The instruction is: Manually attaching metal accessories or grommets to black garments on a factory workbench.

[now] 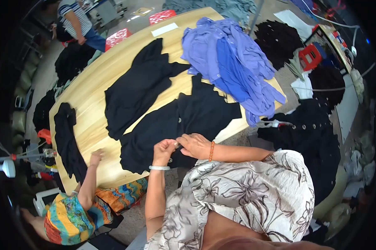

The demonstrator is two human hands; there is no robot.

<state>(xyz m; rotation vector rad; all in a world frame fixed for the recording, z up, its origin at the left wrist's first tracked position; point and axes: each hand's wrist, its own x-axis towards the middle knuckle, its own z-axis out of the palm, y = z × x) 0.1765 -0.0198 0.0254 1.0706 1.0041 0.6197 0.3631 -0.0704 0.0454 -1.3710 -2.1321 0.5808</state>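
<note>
My left hand, with a pale bangle at the wrist, is closed in a pinch at the near edge of a black buttoned garment. My right hand, wearing an orange bead bracelet, meets it fingertip to fingertip, also pinching. What they pinch is too small and hidden to make out. Round buttons run down the middle of this garment, which lies spread on the wooden table. Just beyond it, a second black garment lies flat.
Purple-blue garments are heaped at the table's far right. To the left, a person in a colourful patterned top reaches toward a narrow black garment. A black buttoned garment hangs at right. A red stool stands behind it.
</note>
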